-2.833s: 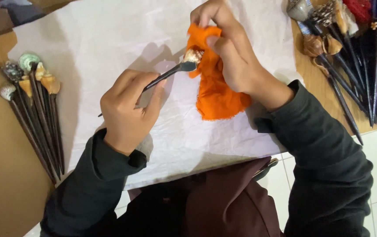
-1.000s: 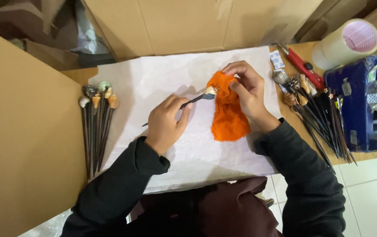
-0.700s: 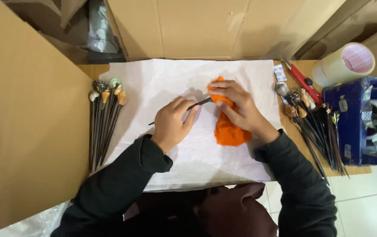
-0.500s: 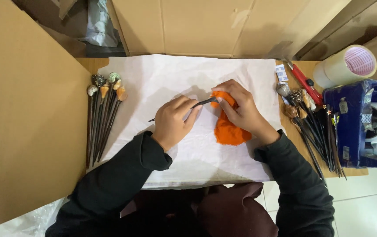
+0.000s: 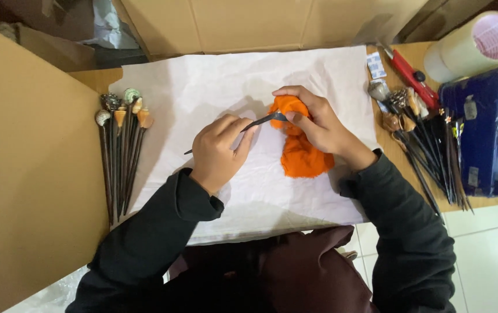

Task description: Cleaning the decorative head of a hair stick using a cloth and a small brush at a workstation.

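1. Head view: the left hand (image 5: 221, 152) grips a thin dark stick (image 5: 234, 131), fingers curled tight around it, over a white paper sheet (image 5: 214, 81) on the worktop (image 5: 95, 78).
2. The right hand (image 5: 317, 123), at 3 o'clock from the left, pinches an orange cloth (image 5: 302, 152) around the stick's far end.
3. A row of shell-topped sticks (image 5: 120, 152) lies at 9 o'clock.
4. More sticks (image 5: 429, 150) lie at 3 o'clock, with a roll of tape (image 5: 472, 46) at 1 o'clock.
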